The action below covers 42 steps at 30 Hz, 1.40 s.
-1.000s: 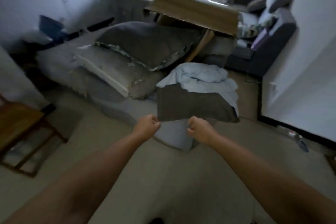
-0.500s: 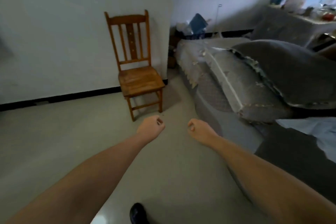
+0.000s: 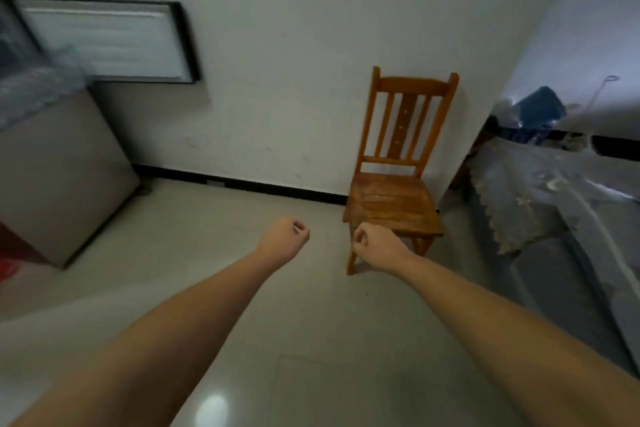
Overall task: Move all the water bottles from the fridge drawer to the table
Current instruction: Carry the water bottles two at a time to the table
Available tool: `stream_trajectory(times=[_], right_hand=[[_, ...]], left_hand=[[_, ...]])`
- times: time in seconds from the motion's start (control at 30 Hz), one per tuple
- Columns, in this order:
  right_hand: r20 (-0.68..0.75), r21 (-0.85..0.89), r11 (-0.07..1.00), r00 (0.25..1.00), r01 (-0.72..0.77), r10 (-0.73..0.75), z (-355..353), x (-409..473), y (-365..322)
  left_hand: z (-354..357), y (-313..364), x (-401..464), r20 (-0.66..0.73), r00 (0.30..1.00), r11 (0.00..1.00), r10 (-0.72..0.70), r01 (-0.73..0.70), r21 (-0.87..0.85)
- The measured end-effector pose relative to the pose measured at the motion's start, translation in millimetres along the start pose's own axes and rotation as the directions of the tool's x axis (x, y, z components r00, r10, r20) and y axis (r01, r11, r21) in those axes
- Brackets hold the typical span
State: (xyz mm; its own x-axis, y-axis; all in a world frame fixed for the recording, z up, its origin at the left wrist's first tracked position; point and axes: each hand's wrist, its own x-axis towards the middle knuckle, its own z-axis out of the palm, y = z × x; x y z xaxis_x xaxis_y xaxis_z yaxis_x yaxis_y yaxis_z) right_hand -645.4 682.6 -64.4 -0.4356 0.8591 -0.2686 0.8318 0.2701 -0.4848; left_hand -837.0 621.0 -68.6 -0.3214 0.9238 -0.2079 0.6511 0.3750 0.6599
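My left hand [image 3: 285,236] and my right hand [image 3: 375,246] are stretched out in front of me over the floor, both curled into loose fists with nothing in them. At the left edge stands a grey fridge [image 3: 59,184] with its upper door [image 3: 107,42] swung open against the wall. No water bottles and no table show in the head view. The inside of the fridge is hidden.
A wooden chair [image 3: 394,191] stands against the white wall, just beyond my right hand. A grey covered couch [image 3: 561,204] fills the right side. Pale tiled floor [image 3: 214,236] lies between me and the fridge. Something red [image 3: 8,267] sits low at the far left.
My view has swung left: the couch and cushions slid off to the right, the chair moved to the centre-right, and the fridge came into view. Both fists kept their pose.
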Motion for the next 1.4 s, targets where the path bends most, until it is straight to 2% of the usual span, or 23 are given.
stream_trajectory(times=[0.3, 0.6, 0.73, 0.97, 1.17, 1.4], right_hand=[[0.155, -0.086, 0.965, 0.96, 0.248, -0.233, 26.1, 141.6, -103.6], [0.195, -0.102, 0.908, 0.903, 0.407, -0.383, 9.1, 319.6, -192.3], [0.202, -0.115, 0.874, 0.873, 0.471, -0.444, 3.1, 386.4, -243.3], [0.34, -0.108, 0.794, 0.773, 0.598, -0.536, 51.1, 471.2, -340.4], [0.358, -0.061, 0.763, 0.728, 0.643, -0.585, 91.9, 534.6, -442.4], [0.324, -0.006, 0.774, 0.734, 0.633, -0.597, 114.3, 598.9, -559.5]], left_hand=[[-74.9, -80.3, 75.7, -0.175, 0.963, 0.977, -0.206, 0.194, -0.086], [-153.6, -103.8, 213.8, -0.293, 0.909, 0.955, -0.295, 0.282, -0.087], [-196.2, -123.8, 255.2, -0.364, 0.865, 0.938, -0.346, 0.32, -0.13], [-263.7, -197.7, 292.6, -0.424, 0.766, 0.875, -0.483, 0.439, -0.204], [-346.4, -277.5, 340.9, -0.471, 0.74, 0.874, -0.481, 0.444, -0.196], [-455.0, -345.3, 388.8, -0.511, 0.719, 0.88, -0.47, 0.427, -0.208]])
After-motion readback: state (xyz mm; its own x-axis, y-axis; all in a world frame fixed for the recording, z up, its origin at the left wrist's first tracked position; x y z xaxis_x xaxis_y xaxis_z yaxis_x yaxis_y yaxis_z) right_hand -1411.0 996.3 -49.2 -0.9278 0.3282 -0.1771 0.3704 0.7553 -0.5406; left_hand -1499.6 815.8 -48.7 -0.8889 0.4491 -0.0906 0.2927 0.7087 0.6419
